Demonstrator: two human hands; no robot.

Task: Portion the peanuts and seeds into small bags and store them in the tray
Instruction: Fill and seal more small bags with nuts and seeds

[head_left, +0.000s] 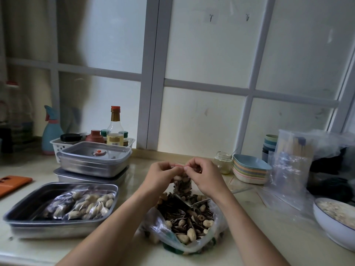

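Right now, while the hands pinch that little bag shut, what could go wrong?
1. The small bag looks well filled and hangs only by its red strip, pinched between the left hand and right hand; if the seal misses a spot, nuts could fall out.
2. The big bag lies wide open between both forearms; a bump might spill seeds.

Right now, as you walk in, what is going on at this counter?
A person's left hand and right hand pinch the red-edged top of a small bag of peanuts and seeds, just behind the big open bag. Several filled bags already lie in the metal tray on the left.
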